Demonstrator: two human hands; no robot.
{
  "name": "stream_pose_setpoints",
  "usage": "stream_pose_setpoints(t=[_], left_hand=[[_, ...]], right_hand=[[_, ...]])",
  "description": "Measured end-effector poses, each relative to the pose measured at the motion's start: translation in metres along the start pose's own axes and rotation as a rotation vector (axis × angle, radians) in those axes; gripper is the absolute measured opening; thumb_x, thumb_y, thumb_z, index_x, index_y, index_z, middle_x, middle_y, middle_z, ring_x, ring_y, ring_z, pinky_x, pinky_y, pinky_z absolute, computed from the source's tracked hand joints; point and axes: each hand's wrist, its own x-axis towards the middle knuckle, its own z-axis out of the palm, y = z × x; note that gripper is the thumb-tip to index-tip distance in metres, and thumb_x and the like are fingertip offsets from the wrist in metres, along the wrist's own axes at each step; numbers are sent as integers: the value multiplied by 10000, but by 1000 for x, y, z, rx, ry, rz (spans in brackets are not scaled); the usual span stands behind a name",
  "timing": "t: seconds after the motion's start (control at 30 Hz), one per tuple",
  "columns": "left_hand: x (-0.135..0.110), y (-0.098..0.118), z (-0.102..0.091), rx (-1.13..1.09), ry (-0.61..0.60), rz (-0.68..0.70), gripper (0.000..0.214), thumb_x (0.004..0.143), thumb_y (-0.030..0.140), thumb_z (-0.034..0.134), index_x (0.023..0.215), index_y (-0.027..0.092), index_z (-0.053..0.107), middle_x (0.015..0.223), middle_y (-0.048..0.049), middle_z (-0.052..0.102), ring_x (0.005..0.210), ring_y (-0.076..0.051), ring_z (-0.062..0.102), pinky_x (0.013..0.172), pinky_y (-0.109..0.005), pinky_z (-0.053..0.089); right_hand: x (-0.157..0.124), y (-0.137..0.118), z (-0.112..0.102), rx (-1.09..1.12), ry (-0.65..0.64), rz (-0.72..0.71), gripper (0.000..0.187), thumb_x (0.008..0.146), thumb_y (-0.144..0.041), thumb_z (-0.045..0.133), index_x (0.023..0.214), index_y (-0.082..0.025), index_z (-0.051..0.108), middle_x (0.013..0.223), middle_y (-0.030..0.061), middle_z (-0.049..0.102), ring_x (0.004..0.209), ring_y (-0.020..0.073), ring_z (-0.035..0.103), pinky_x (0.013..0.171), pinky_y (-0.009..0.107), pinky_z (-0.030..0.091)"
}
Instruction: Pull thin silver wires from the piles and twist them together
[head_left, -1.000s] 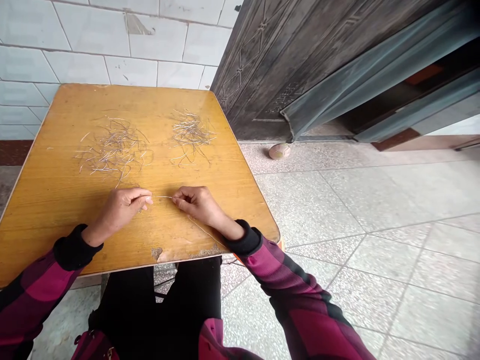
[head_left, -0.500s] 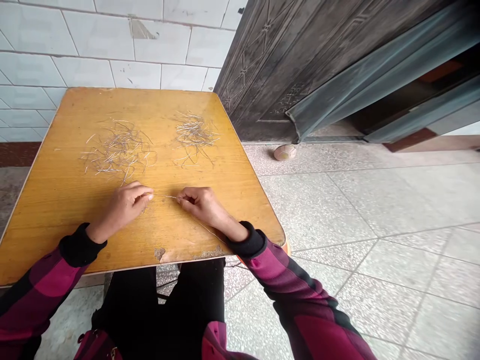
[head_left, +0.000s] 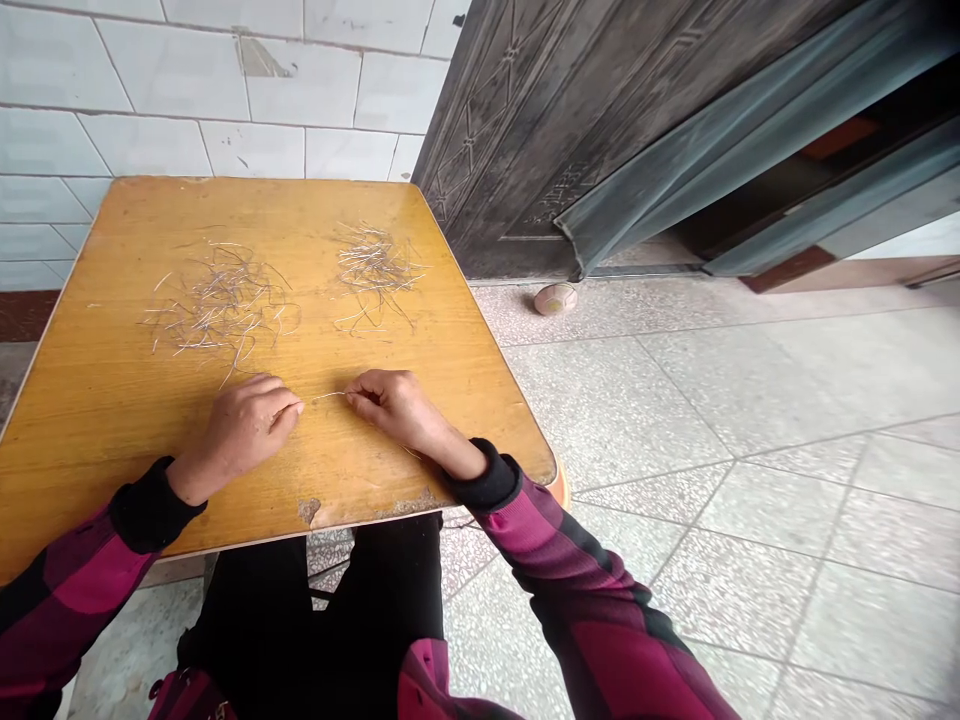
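A short, thin wire (head_left: pixel 328 395) spans the small gap between my two hands above the table. My right hand (head_left: pixel 394 402) is closed in a pinch on it, thumb against forefinger. Facing it, my left hand (head_left: pixel 251 425) is also closed, its thumb and forefinger pressed together at the wire's other end. A thin tail of wire shows faintly under my right wrist. Just beyond my left hand spreads a loose, tangled pile of wires (head_left: pixel 225 305). Farther back on the right lies a smaller, denser wire pile (head_left: pixel 373 262).
The yellow wooden table (head_left: pixel 480 400) has chipped patches along its front edge. White wall tiles (head_left: pixel 300 75) stand behind it. To the right are a dark carved door (head_left: pixel 510 150), a grey-green curtain (head_left: pixel 675 140) and a worn ball (head_left: pixel 556 298) on the tiled floor.
The view has shifted slightly to the right. My left hand has turned, showing more of its back. Less of the wire tail below my right hand is visible.
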Motion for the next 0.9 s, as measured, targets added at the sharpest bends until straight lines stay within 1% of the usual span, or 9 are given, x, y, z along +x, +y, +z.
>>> stream_pose_setpoints(t=[0.07, 0.13, 0.2, 0.3, 0.37, 0.43, 0.6, 0.8, 0.9], left_hand=[[10, 1, -3, -4, -89, 45, 269, 929, 229, 478, 787, 189, 703, 800, -54, 682, 798, -183, 603, 746, -302, 445], [24, 3, -5, 1, -196, 76, 289, 919, 226, 485, 728, 200, 700, 775, -45, 682, 788, -186, 600, 757, -308, 439], [38, 7, -5, 34, -279, 90, 292, 898, 213, 493, 684, 202, 691, 722, -36, 673, 744, -183, 591, 728, -306, 423], [56, 11, 2, 80, -388, 91, 304, 871, 181, 481, 635, 198, 671, 684, -33, 669, 682, -171, 578, 658, -291, 387], [62, 12, 8, 96, -422, 83, 306, 861, 167, 470, 625, 195, 663, 663, -34, 667, 630, -163, 560, 610, -285, 356], [63, 12, 14, 98, -412, 75, 287, 857, 170, 472, 651, 194, 670, 656, -34, 669, 595, -156, 547, 580, -280, 335], [60, 15, 21, 177, -310, 23, 265, 866, 181, 480, 703, 192, 690, 654, -58, 678, 602, -174, 565, 551, -285, 320], [60, 14, 26, 219, -162, -23, 270, 859, 150, 460, 711, 195, 681, 663, -54, 683, 602, -172, 565, 540, -289, 319], [60, 11, 29, 190, -139, -47, 258, 859, 157, 460, 729, 196, 680, 693, -52, 701, 630, -178, 585, 549, -290, 328]], right_hand=[[1, 0, 0, 18, -22, -17, 143, 874, -152, 549, 814, -146, 679, 793, 37, 676, 693, 114, 555, 670, 238, 390], [1, 0, 0, 53, -42, -17, 139, 872, -155, 555, 822, -143, 684, 787, 32, 675, 691, 112, 557, 672, 235, 392], [1, -1, 0, 91, -56, 1, 138, 871, -163, 559, 827, -142, 688, 755, 15, 661, 665, 103, 542, 663, 230, 386], [2, 0, -1, 126, -77, 34, 146, 863, -174, 561, 807, -138, 691, 694, -11, 624, 614, 85, 497, 636, 223, 365], [2, 2, -1, 126, -75, 58, 153, 856, -180, 563, 787, -135, 692, 674, -19, 608, 601, 80, 478, 624, 220, 352], [3, 4, -1, 115, -64, 86, 155, 850, -187, 564, 785, -139, 696, 671, -23, 607, 601, 78, 473, 619, 219, 344], [4, 6, -2, 90, -24, 144, 145, 829, -184, 577, 807, -143, 715, 675, -23, 627, 596, 81, 478, 618, 220, 352], [-3, 4, -3, 0, 57, 156, 173, 846, -173, 565, 864, -148, 736, 740, 16, 685, 638, 105, 535, 643, 234, 384], [-10, 2, 1, -40, 92, 161, 221, 875, -188, 538, 945, -148, 743, 799, 46, 710, 668, 122, 566, 659, 244, 405]])
